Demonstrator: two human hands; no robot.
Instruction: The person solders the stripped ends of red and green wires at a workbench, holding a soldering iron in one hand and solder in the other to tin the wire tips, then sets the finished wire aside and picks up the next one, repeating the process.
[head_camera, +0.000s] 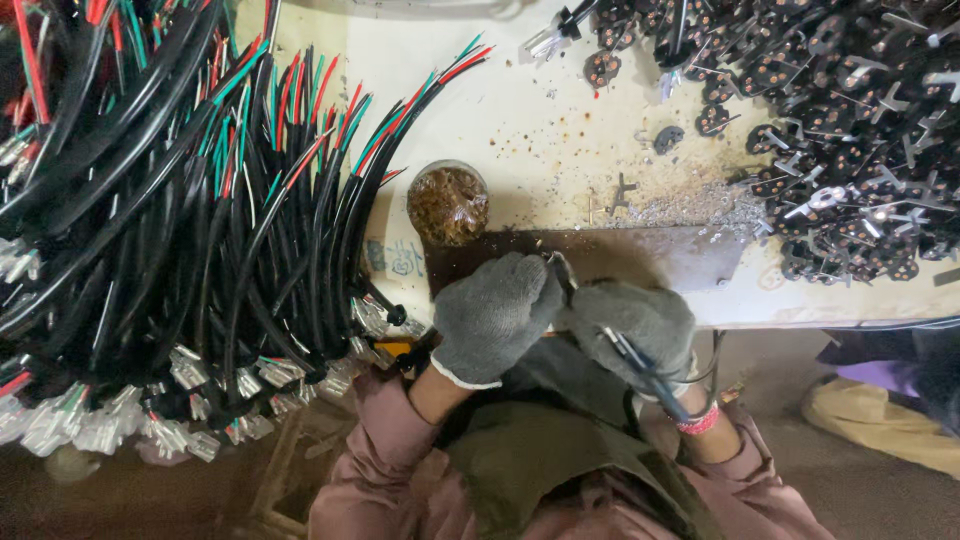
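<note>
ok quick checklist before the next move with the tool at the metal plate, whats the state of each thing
1. Left hand gloved and closed at the plate edge: ok.
2. Right hand gripping the pen-like tool: ok.
3. Tool tip position: cannot tell, hidden between the gloves.
4. Metal plate flat at the bench edge: ok.
5. Small jar of brown material apart from the hands: ok.
6. Cable bundle overhanging the bench edge beside the left wrist: not ok.
</note>
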